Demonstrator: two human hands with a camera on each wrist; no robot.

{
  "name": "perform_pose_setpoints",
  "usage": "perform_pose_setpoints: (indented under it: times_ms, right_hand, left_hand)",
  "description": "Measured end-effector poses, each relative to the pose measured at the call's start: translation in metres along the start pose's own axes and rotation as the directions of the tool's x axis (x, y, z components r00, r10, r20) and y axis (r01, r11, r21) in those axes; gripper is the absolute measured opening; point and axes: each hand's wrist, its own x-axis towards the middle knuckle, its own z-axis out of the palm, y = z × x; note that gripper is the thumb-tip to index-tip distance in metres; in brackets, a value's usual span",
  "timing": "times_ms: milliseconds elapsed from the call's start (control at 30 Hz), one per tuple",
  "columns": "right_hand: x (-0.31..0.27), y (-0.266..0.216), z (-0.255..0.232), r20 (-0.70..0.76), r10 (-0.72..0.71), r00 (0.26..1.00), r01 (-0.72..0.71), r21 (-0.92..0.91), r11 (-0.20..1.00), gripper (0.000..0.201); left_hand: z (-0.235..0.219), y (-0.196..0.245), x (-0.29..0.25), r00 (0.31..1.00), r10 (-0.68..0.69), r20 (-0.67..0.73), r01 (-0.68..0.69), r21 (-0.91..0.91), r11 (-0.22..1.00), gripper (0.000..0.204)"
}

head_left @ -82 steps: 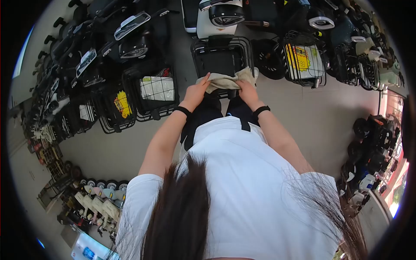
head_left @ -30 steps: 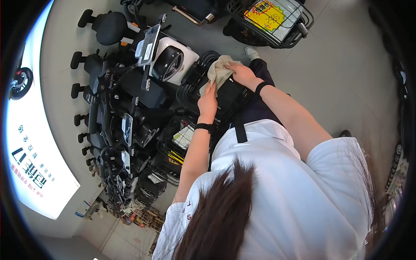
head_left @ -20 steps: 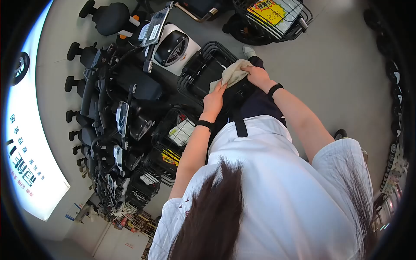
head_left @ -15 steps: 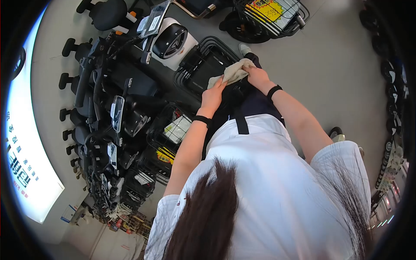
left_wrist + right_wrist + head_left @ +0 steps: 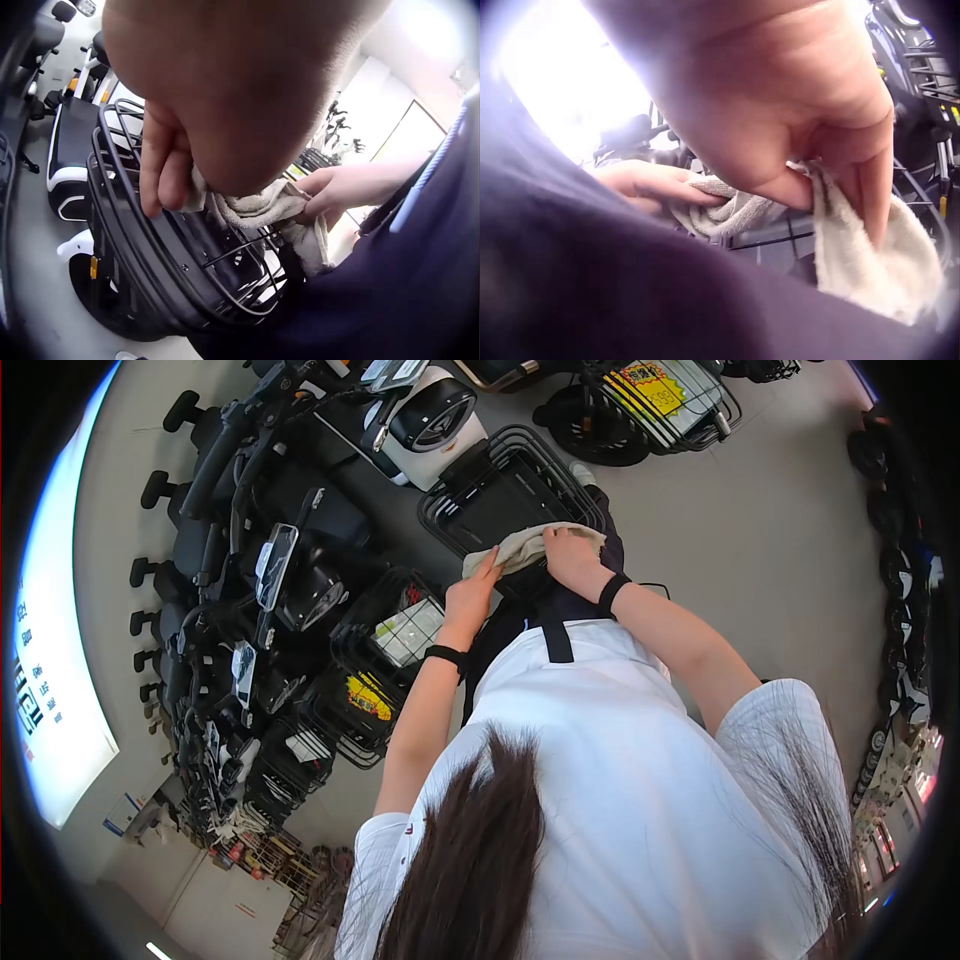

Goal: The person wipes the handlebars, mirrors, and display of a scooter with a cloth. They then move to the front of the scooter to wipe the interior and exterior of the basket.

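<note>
A beige cloth [image 5: 520, 548] lies bunched over the near rim of a black wire basket [image 5: 500, 495] on the front of a white scooter [image 5: 425, 435]. My left hand [image 5: 468, 608] holds the cloth's left part, with fingers pointing forward along the rim. Close beside it, my right hand [image 5: 577, 563] grips the right part, knuckles up. In the right wrist view, the cloth [image 5: 877, 262] hangs in a fold from my right fingers. The left wrist view has two left fingers [image 5: 154, 180] reaching down at the basket's wires [image 5: 131, 247].
Several dark scooters stand in a row on the left, one with a basket holding a white packet [image 5: 408, 635]. Ahead to the right is another basket with a yellow price sign [image 5: 655, 392]. Grey floor [image 5: 760, 550] stretches to the right. My legs are right against the near side of the basket.
The head view has turned, bringing the left row of scooters closer. Both hands keep the cloth at the near rim; lately the right hand has moved left along it, closer to the left hand.
</note>
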Motion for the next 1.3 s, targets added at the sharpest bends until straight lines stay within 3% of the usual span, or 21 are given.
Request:
perform_pose_setpoints:
  times_ms: [100,167,233,367,433,500,567,633,667,700,833,900,933,1000,1033,1067,1133,1167,1200,1233,1300]
  right_hand:
    - [0.001,-0.01,0.014,-0.03,-0.064,0.997,0.06,-0.132,0.989,0.044]
    - [0.008,-0.019,0.019,0.09,-0.118,0.989,0.138,-0.269,0.953,0.048]
    - [0.011,-0.024,0.031,0.097,-0.169,0.981,0.192,-0.333,0.923,0.049]
    - [0.014,-0.038,0.035,0.088,-0.188,0.978,0.203,-0.206,0.957,0.042]
    - [0.016,-0.037,0.036,0.103,-0.146,0.984,0.147,0.004,0.989,0.041]
    - [0.02,-0.024,0.023,0.108,-0.209,0.972,0.206,0.04,0.978,0.041]
    - [0.022,-0.016,-0.002,0.167,-0.171,0.971,0.133,0.215,0.967,0.038]
    - [0.02,-0.012,-0.028,0.007,-0.169,0.986,0.162,0.241,0.957,0.035]
    - [0.016,-0.01,-0.046,-0.031,-0.211,0.977,0.212,0.243,0.946,0.034]
    - [0.011,-0.012,-0.067,-0.069,-0.251,0.966,0.26,0.246,0.934,0.033]
    - [-0.012,-0.032,-0.163,-0.115,-0.424,0.898,0.439,0.27,0.857,0.03]
    - [-0.024,-0.051,-0.207,-0.197,-0.534,0.822,0.566,0.385,0.729,0.029]
    - [-0.028,-0.061,-0.226,-0.181,-0.552,0.814,0.577,0.365,0.731,0.029]
    - [-0.033,-0.08,-0.255,-0.32,-0.646,0.694,0.719,0.262,0.643,0.027]
    - [-0.033,-0.084,-0.265,-0.302,-0.667,0.681,0.732,0.244,0.637,0.027]
    - [-0.033,-0.088,-0.275,-0.342,-0.613,0.712,0.7,0.269,0.662,0.025]
    - [-0.019,-0.082,-0.286,-0.395,-0.524,0.755,0.636,0.244,0.732,0.021]
    - [-0.013,-0.074,-0.286,-0.396,-0.536,0.745,0.644,0.218,0.734,0.021]
    - [-0.006,-0.065,-0.285,-0.304,-0.485,0.82,0.549,0.178,0.817,0.023]
    - [0.002,-0.055,-0.285,-0.214,-0.414,0.885,0.445,0.124,0.887,0.025]
    - [0.004,-0.044,-0.277,-0.203,-0.419,0.885,0.448,0.125,0.885,0.024]
  left_hand:
    - [-0.001,-0.005,-0.029,0.999,-0.044,0.027,0.044,-0.003,0.999,0.053]
    - [0.003,-0.008,-0.043,0.995,-0.079,0.061,0.079,-0.002,0.997,0.053]
    - [0.007,-0.007,-0.053,0.99,-0.129,0.055,0.132,-0.064,0.989,0.053]
    - [0.009,-0.003,-0.064,0.979,-0.2,0.027,0.202,-0.128,0.971,0.053]
    - [0.005,0.001,-0.067,0.97,-0.239,0.036,0.242,-0.163,0.957,0.053]
    - [-0.003,0.005,-0.067,0.958,-0.285,0.011,0.28,-0.225,0.933,0.051]
    - [-0.017,0.01,-0.066,0.942,-0.334,-0.01,0.317,-0.293,0.902,0.049]
    - [-0.036,0.018,-0.065,0.929,-0.362,-0.072,0.313,-0.368,0.876,0.048]
    - [-0.045,0.024,-0.064,0.909,-0.349,-0.227,0.251,-0.369,0.895,0.043]
    - [-0.061,0.03,-0.064,0.9,-0.37,-0.231,0.266,-0.381,0.885,0.043]
    - [-0.158,0.053,-0.064,0.793,-0.313,-0.523,0.13,-0.356,0.925,0.036]
    - [-0.219,0.075,-0.069,0.72,-0.206,-0.662,0.096,-0.198,0.975,0.035]
    - [-0.243,0.084,-0.072,0.717,-0.169,-0.676,0.101,-0.139,0.985,0.036]
    - [-0.284,0.103,-0.076,0.733,-0.131,-0.668,0.122,-0.061,0.991,0.039]
    - [-0.3,0.112,-0.078,0.753,-0.13,-0.645,0.133,-0.045,0.99,0.042]
    - [-0.316,0.122,-0.082,0.735,-0.146,-0.662,0.145,-0.057,0.988,0.042]
    - [-0.345,0.14,-0.088,0.774,-0.043,-0.632,0.086,0.038,0.996,0.039]
    - [-0.355,0.146,-0.094,0.726,0.075,-0.684,0.025,0.136,0.99,0.042]
    - [-0.366,0.158,-0.102,0.678,0.124,-0.725,-0.022,0.148,0.989,0.042]
    - [-0.369,0.169,-0.101,0.513,0.244,-0.823,-0.042,0.259,0.965,0.034]
    - [-0.405,0.206,-0.129,0.539,0.315,-0.782,-0.053,0.341,0.938,0.013]
